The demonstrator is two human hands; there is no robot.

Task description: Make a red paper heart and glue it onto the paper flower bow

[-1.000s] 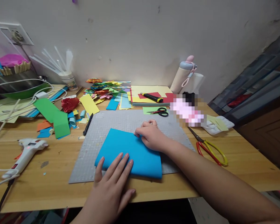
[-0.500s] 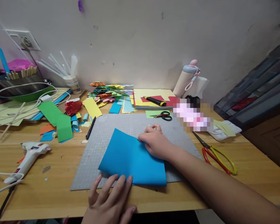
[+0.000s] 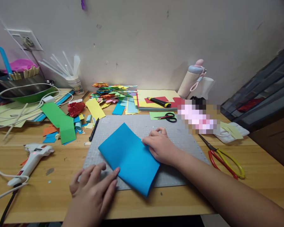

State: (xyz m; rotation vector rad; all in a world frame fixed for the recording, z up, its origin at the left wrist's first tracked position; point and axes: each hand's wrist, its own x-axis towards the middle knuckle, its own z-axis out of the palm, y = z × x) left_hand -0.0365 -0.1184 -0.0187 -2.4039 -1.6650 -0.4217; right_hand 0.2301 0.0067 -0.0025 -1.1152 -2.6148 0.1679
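A folded sheet of blue paper (image 3: 129, 156) lies turned at an angle on a grey cutting mat (image 3: 142, 126). My right hand (image 3: 159, 146) rests on the sheet's right edge with its fingers curled and pressed against the paper. My left hand (image 3: 94, 189) sits at the mat's near left corner; its fingers are loosely spread and the fingertips touch the sheet's lower left edge.
A white glue gun (image 3: 32, 157) with its cord lies at the left. Red-and-yellow scissors (image 3: 223, 156) lie at the right, black scissors (image 3: 167, 117) and a utility knife (image 3: 159, 101) behind the mat. Coloured paper scraps (image 3: 61, 123), a cup of sticks (image 3: 74, 82) and a bottle (image 3: 191, 78) stand further back.
The blue sheet has been rotated on the mat, one corner now pointing toward the table's front edge. My left hand slid off the sheet to its lower left edge.
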